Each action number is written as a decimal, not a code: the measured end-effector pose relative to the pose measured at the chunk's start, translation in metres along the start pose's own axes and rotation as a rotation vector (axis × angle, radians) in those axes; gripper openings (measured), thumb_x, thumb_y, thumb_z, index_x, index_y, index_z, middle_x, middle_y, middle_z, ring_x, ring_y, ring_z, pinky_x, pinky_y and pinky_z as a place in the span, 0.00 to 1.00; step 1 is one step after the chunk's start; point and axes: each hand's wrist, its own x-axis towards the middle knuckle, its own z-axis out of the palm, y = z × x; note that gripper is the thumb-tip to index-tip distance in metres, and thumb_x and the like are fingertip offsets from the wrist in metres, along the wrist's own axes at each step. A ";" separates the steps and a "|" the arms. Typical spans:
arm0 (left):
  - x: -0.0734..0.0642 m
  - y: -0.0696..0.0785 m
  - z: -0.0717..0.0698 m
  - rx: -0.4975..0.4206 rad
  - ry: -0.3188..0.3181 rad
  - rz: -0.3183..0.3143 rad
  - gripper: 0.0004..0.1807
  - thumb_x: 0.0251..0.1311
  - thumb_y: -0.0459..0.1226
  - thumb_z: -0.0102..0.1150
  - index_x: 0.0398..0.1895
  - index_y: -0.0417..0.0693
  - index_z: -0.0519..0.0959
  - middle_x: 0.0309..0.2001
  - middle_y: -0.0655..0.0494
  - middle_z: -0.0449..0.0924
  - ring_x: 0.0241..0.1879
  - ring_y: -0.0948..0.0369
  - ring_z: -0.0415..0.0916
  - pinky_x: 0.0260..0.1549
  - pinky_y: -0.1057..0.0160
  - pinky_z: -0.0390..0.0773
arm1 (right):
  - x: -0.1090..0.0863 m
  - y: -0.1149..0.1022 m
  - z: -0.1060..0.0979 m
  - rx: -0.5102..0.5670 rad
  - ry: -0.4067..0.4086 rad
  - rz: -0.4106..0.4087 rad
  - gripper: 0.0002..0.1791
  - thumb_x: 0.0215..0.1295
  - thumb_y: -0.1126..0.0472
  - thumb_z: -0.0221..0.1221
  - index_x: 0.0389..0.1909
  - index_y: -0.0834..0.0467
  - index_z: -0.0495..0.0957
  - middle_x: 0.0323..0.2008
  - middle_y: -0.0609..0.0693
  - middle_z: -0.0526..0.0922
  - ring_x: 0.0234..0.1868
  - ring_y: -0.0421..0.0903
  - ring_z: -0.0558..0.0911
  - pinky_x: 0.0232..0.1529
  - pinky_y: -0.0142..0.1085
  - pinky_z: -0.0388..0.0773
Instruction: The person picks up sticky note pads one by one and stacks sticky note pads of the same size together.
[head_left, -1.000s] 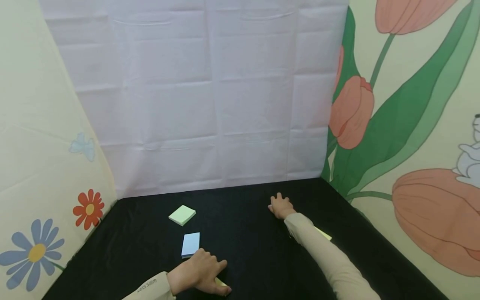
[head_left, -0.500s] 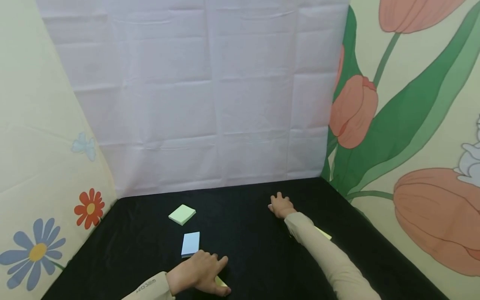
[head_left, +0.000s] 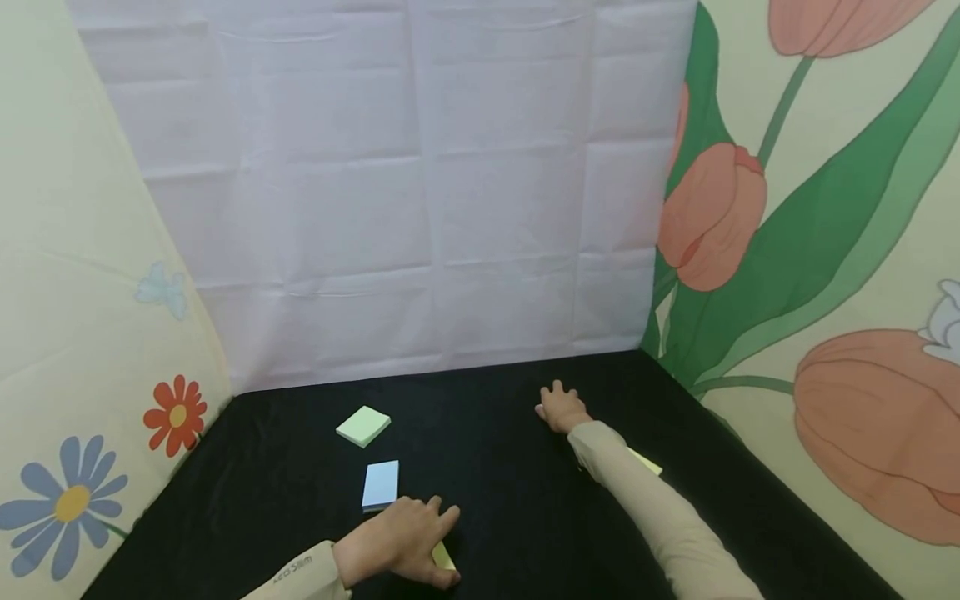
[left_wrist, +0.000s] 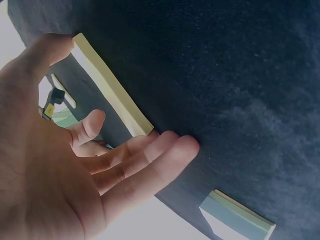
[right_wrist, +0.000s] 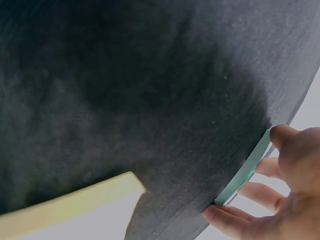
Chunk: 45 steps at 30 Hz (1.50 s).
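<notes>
My left hand point(head_left: 401, 540) pinches a yellow sticky note pad point(left_wrist: 112, 87) by its two ends, thumb at one end and fingertips at the other, down at the black cloth. Farther off to the right, my right hand point(head_left: 562, 410) holds a thin pad with a blue-green edge point(right_wrist: 242, 170) between thumb and fingertips; the head view shows little of this pad. Just beyond the left hand lies a blue sticky note pad point(head_left: 381, 485). A light green pad point(head_left: 363, 426) lies behind the blue one. Another yellow pad point(head_left: 645, 461) is partly hidden by the right sleeve.
Black cloth point(head_left: 495, 467) covers the table. A white creased sheet point(head_left: 427, 200) hangs along the back edge. Flower-printed cloths stand at the left point(head_left: 67, 250) and the right point(head_left: 847, 250).
The left hand's fingers have shifted slightly, and more of the yellow pad shows beneath them. The right hand stays in place. The head view has tilted a little.
</notes>
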 end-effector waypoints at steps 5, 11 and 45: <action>0.011 -0.012 0.024 -0.016 0.022 0.014 0.38 0.54 0.72 0.53 0.56 0.57 0.72 0.41 0.54 0.77 0.22 0.65 0.68 0.21 0.60 0.74 | -0.001 -0.001 0.000 -0.003 0.002 0.003 0.14 0.75 0.57 0.54 0.49 0.64 0.72 0.52 0.68 0.67 0.42 0.68 0.73 0.37 0.56 0.74; 0.014 -0.015 0.030 -0.026 0.041 0.026 0.37 0.54 0.72 0.52 0.55 0.58 0.72 0.38 0.56 0.75 0.20 0.67 0.65 0.19 0.64 0.71 | 0.001 0.001 0.003 -0.011 0.007 0.013 0.14 0.74 0.56 0.55 0.49 0.64 0.72 0.51 0.68 0.67 0.43 0.68 0.73 0.36 0.57 0.74; 0.004 0.001 -0.003 -0.013 0.062 0.074 0.31 0.53 0.62 0.65 0.51 0.54 0.72 0.33 0.60 0.74 0.27 0.68 0.69 0.21 0.65 0.71 | 0.000 0.002 0.005 0.000 -0.003 0.026 0.13 0.74 0.56 0.55 0.48 0.62 0.72 0.52 0.67 0.66 0.43 0.67 0.72 0.36 0.56 0.74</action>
